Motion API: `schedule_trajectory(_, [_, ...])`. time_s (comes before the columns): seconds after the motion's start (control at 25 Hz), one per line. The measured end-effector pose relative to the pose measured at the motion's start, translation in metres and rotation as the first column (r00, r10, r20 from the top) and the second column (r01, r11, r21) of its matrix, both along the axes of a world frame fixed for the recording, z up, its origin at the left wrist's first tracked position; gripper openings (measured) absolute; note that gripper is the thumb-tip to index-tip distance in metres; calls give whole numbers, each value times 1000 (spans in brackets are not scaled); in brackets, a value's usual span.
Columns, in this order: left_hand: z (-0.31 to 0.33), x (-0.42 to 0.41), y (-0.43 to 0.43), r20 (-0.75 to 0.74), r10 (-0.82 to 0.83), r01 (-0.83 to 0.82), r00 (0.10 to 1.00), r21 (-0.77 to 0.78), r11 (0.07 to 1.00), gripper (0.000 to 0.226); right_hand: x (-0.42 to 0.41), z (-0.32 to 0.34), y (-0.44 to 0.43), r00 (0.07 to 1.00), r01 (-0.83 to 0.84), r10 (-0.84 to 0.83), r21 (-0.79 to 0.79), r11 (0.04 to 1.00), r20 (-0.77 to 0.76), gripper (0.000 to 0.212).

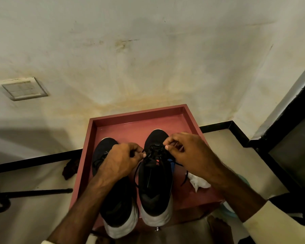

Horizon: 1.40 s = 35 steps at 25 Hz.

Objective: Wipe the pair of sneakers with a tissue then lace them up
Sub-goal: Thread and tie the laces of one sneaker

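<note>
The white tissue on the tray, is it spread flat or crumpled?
Crumpled: the tissue lies bunched in an uneven lump on the red tray beside the right sneaker.

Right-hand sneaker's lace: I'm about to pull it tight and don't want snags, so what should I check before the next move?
1. Grip: left hand and right hand both pinch the lace over the right-hand sneaker: ok.
2. Loose lace end free: it trails right, close to the crumpled tissue; contact unclear: cannot tell.
3. Tissue clear of the eyelets: it lies on the red tray beside the sneaker: ok.
4. Sneaker fully on the tray: its heel reaches the near edge: cannot tell.
5. Left-hand sneaker laced: the left hand mostly covers its laces: cannot tell.
</note>
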<state>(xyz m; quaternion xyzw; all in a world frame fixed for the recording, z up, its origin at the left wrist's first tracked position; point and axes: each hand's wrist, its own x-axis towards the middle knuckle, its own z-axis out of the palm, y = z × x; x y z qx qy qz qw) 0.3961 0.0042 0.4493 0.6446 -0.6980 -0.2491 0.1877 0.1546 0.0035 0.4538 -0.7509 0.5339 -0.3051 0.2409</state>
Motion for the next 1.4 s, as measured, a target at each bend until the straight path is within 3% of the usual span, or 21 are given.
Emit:
schedule_trajectory(0.2, [6, -5, -1, -204, 23, -27, 979, -18, 999, 10, 19, -4, -6, 990, -97, 102, 55, 994, -99, 15])
schedule_trajectory(0.36, [6, -1, -2, -148, -8, 12, 989, 25, 1000, 19, 25, -1, -7, 976, -101, 114, 77, 992, -188, 13])
schedule_trajectory(0.48, [8, 3, 0, -84, -38, 46, 996, 101, 994, 26, 24, 3, -6, 987, -73, 84, 82, 994, -136, 4])
schedule_trajectory(0.64, [14, 7, 3, -118, -93, 120, 989, 255, 960, 32, 25, 4, -4, 998, -18, 28, 170, 985, -56, 6])
schedule_trajectory(0.8, [13, 10, 6, -32, -101, 105, 994, 223, 969, 13, 24, 6, -4, 1000, -10, 15, 221, 975, -23, 8])
schedule_trajectory(1.12, [14, 9, 8, -28, -58, 63, 998, 241, 968, 13, 3, 10, -5, 986, 166, -161, 212, 963, -43, 25])
schedule_trajectory(1.28, [17, 10, 11, -83, -85, 102, 993, 231, 968, 19, 2, 7, -5, 999, 38, -39, 253, 967, -1, 11])
schedule_trajectory(1.4, [25, 16, 10, -172, -94, 142, 981, 294, 945, 21, 4, 6, -7, 998, 28, -35, 147, 989, 44, 24])
